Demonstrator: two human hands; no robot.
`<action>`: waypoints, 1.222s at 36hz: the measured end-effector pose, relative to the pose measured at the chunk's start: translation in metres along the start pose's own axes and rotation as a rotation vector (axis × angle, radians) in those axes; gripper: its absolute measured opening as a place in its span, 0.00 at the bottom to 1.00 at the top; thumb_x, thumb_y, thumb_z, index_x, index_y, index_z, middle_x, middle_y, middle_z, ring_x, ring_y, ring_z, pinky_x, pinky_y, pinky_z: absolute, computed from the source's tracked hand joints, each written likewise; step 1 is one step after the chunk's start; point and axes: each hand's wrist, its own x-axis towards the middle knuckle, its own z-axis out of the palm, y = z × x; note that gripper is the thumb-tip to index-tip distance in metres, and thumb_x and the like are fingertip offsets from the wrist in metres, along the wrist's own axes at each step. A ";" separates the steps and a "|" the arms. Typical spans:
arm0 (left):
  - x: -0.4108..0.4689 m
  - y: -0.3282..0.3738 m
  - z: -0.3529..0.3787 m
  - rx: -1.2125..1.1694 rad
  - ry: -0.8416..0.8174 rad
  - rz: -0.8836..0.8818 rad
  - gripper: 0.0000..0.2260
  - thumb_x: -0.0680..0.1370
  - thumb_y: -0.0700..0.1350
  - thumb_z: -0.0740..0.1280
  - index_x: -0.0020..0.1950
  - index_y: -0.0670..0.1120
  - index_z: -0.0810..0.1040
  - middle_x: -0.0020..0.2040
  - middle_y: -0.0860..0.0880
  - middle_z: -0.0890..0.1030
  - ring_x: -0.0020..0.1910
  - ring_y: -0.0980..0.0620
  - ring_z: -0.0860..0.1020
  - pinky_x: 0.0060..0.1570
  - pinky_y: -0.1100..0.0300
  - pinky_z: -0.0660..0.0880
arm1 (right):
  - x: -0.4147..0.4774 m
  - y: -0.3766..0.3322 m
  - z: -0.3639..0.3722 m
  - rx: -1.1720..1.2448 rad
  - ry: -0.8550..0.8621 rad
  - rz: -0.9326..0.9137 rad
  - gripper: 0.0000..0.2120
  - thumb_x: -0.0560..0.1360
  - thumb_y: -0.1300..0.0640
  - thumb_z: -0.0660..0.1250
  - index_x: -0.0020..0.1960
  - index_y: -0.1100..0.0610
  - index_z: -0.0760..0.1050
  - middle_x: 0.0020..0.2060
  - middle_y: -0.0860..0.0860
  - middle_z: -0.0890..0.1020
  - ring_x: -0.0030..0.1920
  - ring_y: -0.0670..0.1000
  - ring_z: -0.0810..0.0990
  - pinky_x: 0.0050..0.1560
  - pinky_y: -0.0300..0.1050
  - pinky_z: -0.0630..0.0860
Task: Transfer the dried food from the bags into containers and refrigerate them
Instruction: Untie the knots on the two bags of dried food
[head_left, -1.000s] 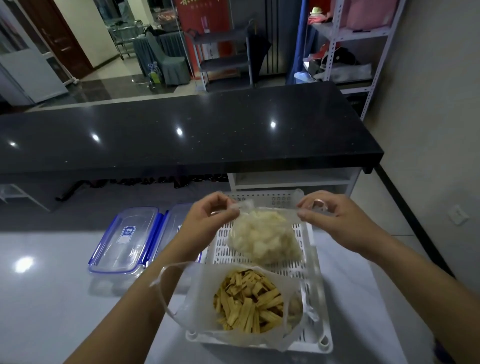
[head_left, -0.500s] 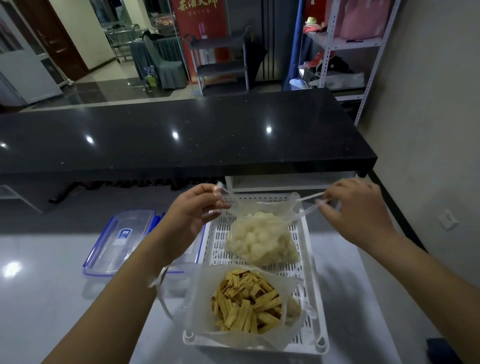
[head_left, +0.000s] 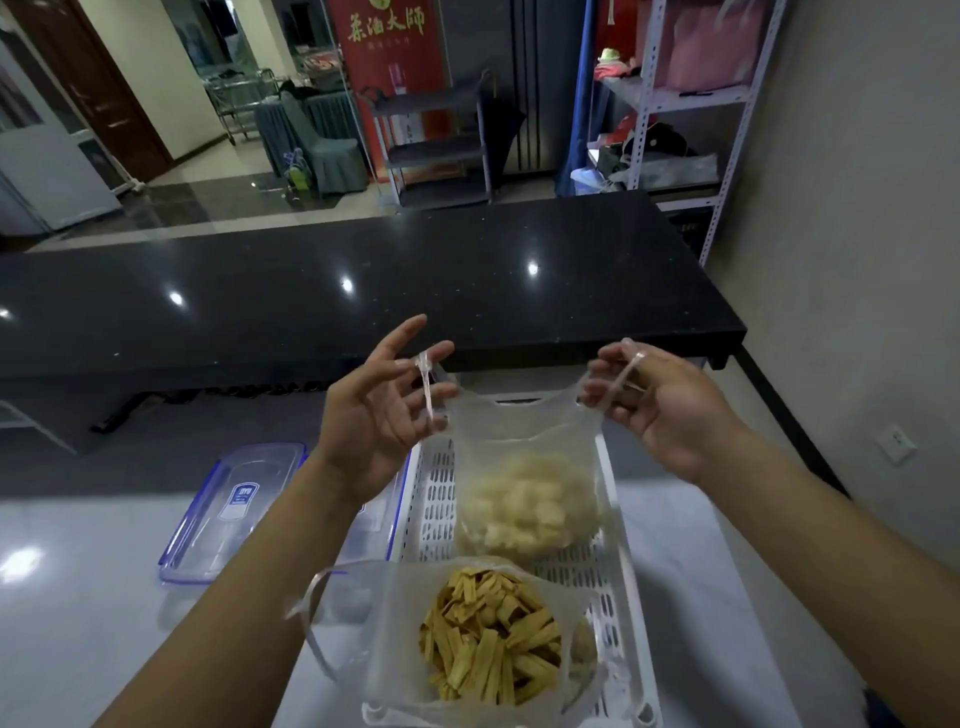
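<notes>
Well apart, the left hand (head_left: 374, 415), fingers spread, and right hand (head_left: 670, 410), fingers curled, each hook a handle of the far bag (head_left: 524, 499) over the tray (head_left: 431, 499); the container (head_left: 234, 509) lies left, nearer the left hand.

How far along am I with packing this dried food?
Barely started. Done: the bag of yellow strips sits open in the white basket. In hand: left hand and right hand spread the handles of the bag of white pieces. Left: the containers are lidded, no food poured or refrigerated.
</notes>
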 end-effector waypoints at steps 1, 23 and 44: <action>0.003 0.003 0.002 0.006 0.009 -0.001 0.27 0.73 0.44 0.61 0.73 0.51 0.73 0.69 0.39 0.77 0.45 0.47 0.82 0.38 0.57 0.75 | 0.001 -0.007 0.001 0.080 -0.040 0.051 0.10 0.83 0.61 0.58 0.57 0.61 0.78 0.47 0.58 0.85 0.43 0.55 0.87 0.43 0.52 0.83; 0.039 0.024 0.014 0.271 0.056 -0.078 0.25 0.72 0.53 0.64 0.69 0.60 0.76 0.70 0.48 0.76 0.56 0.41 0.84 0.40 0.54 0.81 | 0.008 -0.043 -0.003 0.253 -0.285 0.159 0.27 0.78 0.39 0.61 0.72 0.52 0.72 0.70 0.63 0.73 0.61 0.69 0.80 0.57 0.69 0.77; 0.037 0.034 0.014 0.414 0.124 -0.133 0.21 0.76 0.55 0.65 0.70 0.56 0.75 0.66 0.44 0.78 0.58 0.40 0.83 0.61 0.46 0.78 | 0.010 -0.057 -0.015 -0.087 -0.172 0.198 0.31 0.77 0.32 0.57 0.69 0.51 0.75 0.67 0.61 0.75 0.59 0.68 0.82 0.58 0.68 0.77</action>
